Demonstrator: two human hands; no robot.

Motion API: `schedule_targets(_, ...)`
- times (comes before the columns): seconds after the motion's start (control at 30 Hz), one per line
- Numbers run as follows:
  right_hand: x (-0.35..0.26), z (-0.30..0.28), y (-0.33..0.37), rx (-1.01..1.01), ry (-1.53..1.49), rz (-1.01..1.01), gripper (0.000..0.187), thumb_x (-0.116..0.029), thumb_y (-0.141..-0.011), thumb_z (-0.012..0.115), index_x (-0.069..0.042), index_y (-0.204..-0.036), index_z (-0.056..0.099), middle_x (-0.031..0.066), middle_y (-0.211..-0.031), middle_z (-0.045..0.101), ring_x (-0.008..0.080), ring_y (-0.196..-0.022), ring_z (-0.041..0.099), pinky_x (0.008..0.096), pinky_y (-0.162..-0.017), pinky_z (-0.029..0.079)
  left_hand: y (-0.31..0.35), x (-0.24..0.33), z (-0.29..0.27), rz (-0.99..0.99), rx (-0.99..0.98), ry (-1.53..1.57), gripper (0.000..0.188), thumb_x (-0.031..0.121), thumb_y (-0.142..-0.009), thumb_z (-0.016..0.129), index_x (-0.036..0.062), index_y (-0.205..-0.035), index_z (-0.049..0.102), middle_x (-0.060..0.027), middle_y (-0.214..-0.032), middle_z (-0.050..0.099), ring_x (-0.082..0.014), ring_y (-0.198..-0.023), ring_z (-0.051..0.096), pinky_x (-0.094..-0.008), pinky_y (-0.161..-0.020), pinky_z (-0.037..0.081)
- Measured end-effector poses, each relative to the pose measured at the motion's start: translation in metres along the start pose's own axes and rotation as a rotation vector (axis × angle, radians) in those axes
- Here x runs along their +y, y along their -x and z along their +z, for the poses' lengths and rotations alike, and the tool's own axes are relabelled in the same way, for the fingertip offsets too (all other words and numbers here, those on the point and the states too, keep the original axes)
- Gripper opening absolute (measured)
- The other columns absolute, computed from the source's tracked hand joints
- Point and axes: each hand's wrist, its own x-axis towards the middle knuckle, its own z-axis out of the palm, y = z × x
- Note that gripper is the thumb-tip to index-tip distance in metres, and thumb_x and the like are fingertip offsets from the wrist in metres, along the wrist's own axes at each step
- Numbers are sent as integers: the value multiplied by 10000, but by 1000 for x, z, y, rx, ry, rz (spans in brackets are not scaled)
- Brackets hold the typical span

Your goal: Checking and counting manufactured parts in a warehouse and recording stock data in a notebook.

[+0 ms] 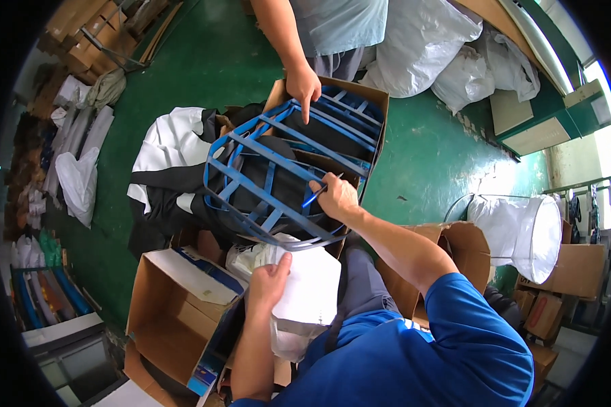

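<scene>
My left hand (268,281) is closed on a white sheet (309,285), thumb along its edge. Crumpled clear plastic (290,342) shows under the sheet. Over the near right part of a blue slatted frame (271,163), my right hand (336,198) grips a blue pen (311,199); whether the hand touches the frame I cannot tell. The frame lies tilted across an open cardboard box (380,129) with dark round-edged pieces inside. Across from me, another person's hand (304,87) points a finger down at the frame.
Black and white fabric (170,146) lies left of the frame. Open cardboard boxes stand near me at the left (170,305) and right (468,247). White sacks (421,47) crowd the far right. A wire-hooped white bag (516,230) stands at the right.
</scene>
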Motion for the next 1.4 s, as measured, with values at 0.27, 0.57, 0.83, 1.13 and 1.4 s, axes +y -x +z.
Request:
schedule_targets(0.27, 12, -27, -17, -433, -338, -64, 358, -274, -918, 617, 47, -1071, 575, 295, -831, 659, 453, -850, 660, 482, -774, 528, -12, 33, 8, -285, 88, 70, 580, 516, -869, 598, -43, -773, 721, -125, -637, 622, -186, -658, 597, -335, -668, 462)
schedule_targets(0.57, 111, -24, -225, -111, -4, -150, 432, -247, -837, 704, -51, -1199, 572, 230, -1007, 670, 388, -1000, 627, 460, -864, 509, -9, 51, 17, -355, 220, 26, 484, 392, -892, 584, -68, -779, 685, -120, -604, 608, -164, -610, 575, -340, -619, 456)
schedule_targets(0.83, 111, 1, -239, -180, -158, -21, 382, -324, -835, 734, -18, -1047, 647, 207, -871, 692, 380, -860, 672, 423, -775, 533, -12, 67, 25, -447, 255, -143, 447, 337, -884, 540, -74, -766, 668, -213, -617, 612, -294, -614, 640, -392, -641, 486)
schedule_targets(1.13, 105, -9, -238, -157, -142, -50, 386, -329, -839, 731, -18, -1053, 649, 208, -887, 694, 379, -860, 673, 417, -763, 536, -10, 58, 23, -434, 187, -276, 438, 322, -896, 491, -57, -838, 704, -265, -700, 638, -375, -711, 669, -413, -703, 505)
schedule_targets(1.4, 105, -12, -234, -141, -149, -26, 405, -336, -826, 744, -26, -1071, 653, 210, -913, 694, 373, -888, 675, 407, -785, 535, -12, 69, 15, -354, 208, -239, 467, 300, -910, 451, -95, -756, 646, -330, -728, 604, -476, -748, 638, -500, -691, 494)
